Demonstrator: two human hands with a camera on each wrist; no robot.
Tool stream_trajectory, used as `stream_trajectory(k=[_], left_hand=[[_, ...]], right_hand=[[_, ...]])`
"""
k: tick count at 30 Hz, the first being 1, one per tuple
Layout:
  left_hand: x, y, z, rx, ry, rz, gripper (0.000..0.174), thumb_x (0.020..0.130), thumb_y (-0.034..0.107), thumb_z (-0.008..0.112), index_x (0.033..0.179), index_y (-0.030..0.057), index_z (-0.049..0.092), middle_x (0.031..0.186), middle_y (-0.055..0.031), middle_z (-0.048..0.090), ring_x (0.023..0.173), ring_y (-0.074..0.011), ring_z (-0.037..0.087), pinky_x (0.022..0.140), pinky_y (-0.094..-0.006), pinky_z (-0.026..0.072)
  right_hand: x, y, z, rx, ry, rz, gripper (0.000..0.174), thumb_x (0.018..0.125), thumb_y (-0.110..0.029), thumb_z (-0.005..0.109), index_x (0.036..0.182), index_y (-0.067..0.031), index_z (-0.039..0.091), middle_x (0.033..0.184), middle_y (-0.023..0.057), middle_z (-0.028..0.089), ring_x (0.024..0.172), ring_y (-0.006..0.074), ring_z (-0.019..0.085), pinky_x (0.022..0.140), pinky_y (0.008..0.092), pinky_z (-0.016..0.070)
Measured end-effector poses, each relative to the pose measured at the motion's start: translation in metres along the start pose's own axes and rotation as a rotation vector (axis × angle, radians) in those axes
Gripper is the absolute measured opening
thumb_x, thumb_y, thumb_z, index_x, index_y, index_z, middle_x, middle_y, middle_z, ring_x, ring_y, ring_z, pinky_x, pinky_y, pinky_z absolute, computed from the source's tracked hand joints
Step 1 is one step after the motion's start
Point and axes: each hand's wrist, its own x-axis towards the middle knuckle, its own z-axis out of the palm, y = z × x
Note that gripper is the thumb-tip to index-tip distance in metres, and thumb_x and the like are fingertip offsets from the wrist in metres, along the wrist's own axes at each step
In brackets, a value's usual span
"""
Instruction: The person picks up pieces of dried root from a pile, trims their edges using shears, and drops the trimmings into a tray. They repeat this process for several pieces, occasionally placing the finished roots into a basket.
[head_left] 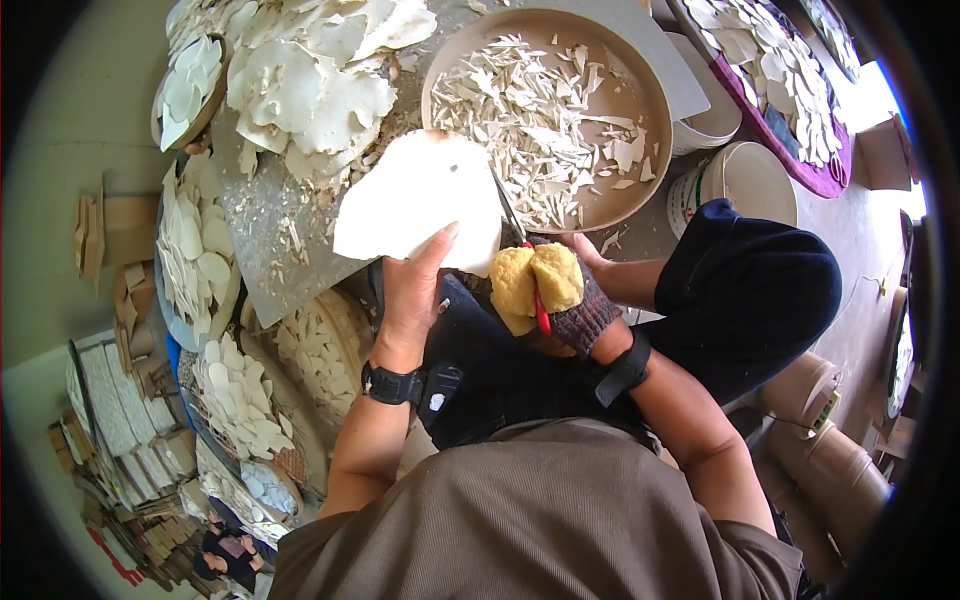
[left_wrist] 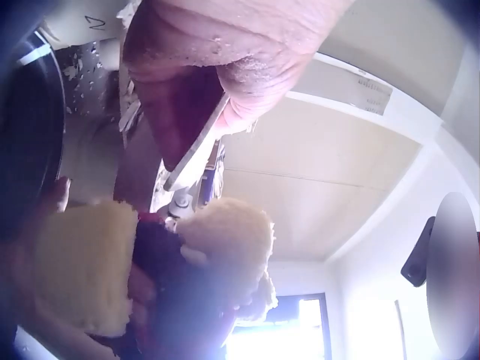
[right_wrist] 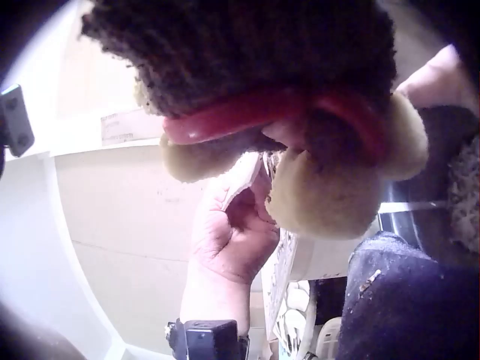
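Observation:
My left hand (head_left: 408,305) holds a flat, pale, irregular piece (head_left: 415,205) by its near edge, thumb on top. In the left wrist view the piece (left_wrist: 196,156) shows edge-on between thumb and fingers. My right hand (head_left: 588,310), in a dark knitted glove, grips red-handled scissors (head_left: 543,312) padded with yellow sponge (head_left: 512,278). The blades point away from me, along the right edge of the piece. From the right wrist, the red handle (right_wrist: 225,120) curves beneath the glove, with sponge lumps around the fingers.
A round shallow tray (head_left: 648,95) with many pale offcuts lies ahead. Larger pale sheets (head_left: 300,90) are heaped at the far left. Trays of flat pieces (head_left: 195,245) line the left side. A white bucket (head_left: 755,180) stands right of the tray, near my bent knee (head_left: 770,270).

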Motion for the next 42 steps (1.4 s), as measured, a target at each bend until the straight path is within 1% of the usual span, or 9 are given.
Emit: stream_trajectory(k=[4, 8, 10, 18, 24, 27, 36, 39, 42], left_hand=[[0.008, 0.02, -0.02, 0.385, 0.037, 0.209, 0.034, 0.079, 0.001, 0.063, 0.112, -0.0048, 0.053, 0.101, -0.0073, 0.06, 0.09, -0.0147, 0.058, 0.083, -0.0268, 0.0458], [0.008, 0.052, -0.043, 0.845, 0.073, 0.362, 0.032, 0.078, -0.001, 0.064, 0.109, -0.0049, 0.054, 0.096, -0.0073, 0.062, 0.09, -0.0135, 0.058, 0.082, -0.0262, 0.0462], [0.004, 0.054, -0.045, 0.612, 0.065, 0.277, 0.033, 0.078, -0.001, 0.065, 0.109, -0.0042, 0.053, 0.099, -0.0075, 0.061, 0.091, -0.0131, 0.058, 0.082, -0.0259, 0.0463], [-0.015, 0.033, -0.042, 0.167, 0.031, -0.028, 0.04, 0.078, -0.002, 0.065, 0.113, -0.0022, 0.047, 0.108, -0.0087, 0.057, 0.097, -0.0132, 0.055, 0.085, -0.0263, 0.0451], [-0.012, 0.013, -0.045, 0.187, 0.18, 0.256, 0.065, 0.08, 0.001, 0.063, 0.133, -0.0044, 0.024, 0.121, -0.0124, 0.047, 0.106, -0.0164, 0.051, 0.092, -0.0296, 0.0418], [-0.011, 0.0, -0.049, 0.261, 0.285, 0.313, 0.073, 0.081, 0.001, 0.062, 0.137, -0.0045, 0.015, 0.127, -0.0141, 0.042, 0.11, -0.0188, 0.048, 0.094, -0.0313, 0.0405], [0.0, 0.026, -0.064, 0.206, 0.083, 0.234, 0.07, 0.08, -0.003, 0.059, 0.138, -0.0002, 0.02, 0.13, -0.0135, 0.04, 0.116, -0.0196, 0.045, 0.097, -0.0319, 0.0406], [-0.005, 0.03, -0.063, 0.231, 0.053, 0.216, 0.069, 0.08, -0.004, 0.06, 0.138, 0.0001, 0.021, 0.13, -0.0127, 0.04, 0.116, -0.0191, 0.046, 0.097, -0.0314, 0.041], [-0.004, 0.035, -0.067, 0.201, 0.058, 0.165, 0.068, 0.079, -0.003, 0.06, 0.137, 0.0005, 0.024, 0.129, -0.0115, 0.042, 0.115, -0.0183, 0.047, 0.096, -0.0305, 0.0416]], right_hand=[[0.002, 0.012, -0.001, -0.042, -0.04, -0.015, 0.057, 0.086, -0.044, 0.035, 0.127, -0.0035, 0.043, 0.126, 0.0224, 0.048, 0.116, 0.0361, 0.047, 0.104, 0.047, 0.03], [0.004, 0.008, 0.011, -0.047, 0.142, -0.296, 0.038, 0.079, -0.027, 0.055, 0.112, -0.0075, 0.052, 0.11, 0.0153, 0.056, 0.104, 0.0303, 0.053, 0.09, 0.0406, 0.0407], [-0.001, -0.016, 0.014, -0.074, 0.194, -0.409, 0.036, 0.079, -0.022, 0.057, 0.112, -0.0078, 0.052, 0.11, 0.0141, 0.057, 0.104, 0.0279, 0.053, 0.09, 0.0379, 0.0412], [0.015, -0.014, 0.004, 0.302, 0.03, -0.033, 0.04, 0.082, -0.019, 0.053, 0.12, -0.0066, 0.048, 0.116, 0.0133, 0.054, 0.11, 0.0253, 0.051, 0.099, 0.0342, 0.0363], [0.004, -0.036, 0.017, -0.092, 0.075, -0.251, 0.039, 0.075, -0.019, 0.06, 0.112, -0.0068, 0.054, 0.109, 0.0136, 0.058, 0.104, 0.0291, 0.054, 0.089, 0.0374, 0.0426], [0.007, -0.028, 0.017, -0.271, 0.058, -0.319, 0.042, 0.086, -0.029, 0.047, 0.118, -0.003, 0.048, 0.113, 0.0184, 0.056, 0.103, 0.0302, 0.056, 0.092, 0.0427, 0.0431], [0.008, -0.018, 0.022, 0.294, -0.045, -0.213, 0.032, 0.086, -0.009, 0.052, 0.117, -0.0046, 0.051, 0.116, 0.0121, 0.056, 0.11, 0.0238, 0.052, 0.094, 0.0331, 0.0407], [0.012, -0.021, 0.022, 0.251, -0.014, -0.104, 0.033, 0.091, -0.016, 0.044, 0.122, -0.0054, 0.047, 0.121, 0.0132, 0.053, 0.114, 0.0225, 0.05, 0.098, 0.0318, 0.0379], [0.018, -0.027, 0.021, 0.598, 0.03, 0.15, 0.039, 0.095, -0.027, 0.034, 0.125, -0.0036, 0.043, 0.125, 0.015, 0.05, 0.116, 0.0225, 0.048, 0.101, 0.0321, 0.0363]])
